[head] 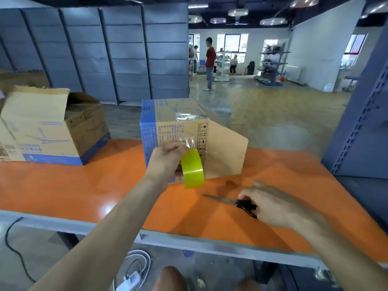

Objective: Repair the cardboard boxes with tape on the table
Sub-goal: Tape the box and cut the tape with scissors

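A cardboard box [178,120] with blue print stands in the middle of the orange table [84,185]. Clear tape crosses its top edge, and one flap hangs open on its right side. My left hand [165,160] grips a yellow-green tape roll [192,169] in front of the box, with a short clear tape end sticking up from it. My right hand [270,204] rests on the table with its fingers around the black handles of the scissors [231,201], whose blades point left.
A second, open cardboard box [54,131] with a torn flap sits at the table's far left. Grey shelving [365,122] stands close on the right. People stand far back in the room. Cables and a power strip [130,278] lie on the floor below the table's near edge.
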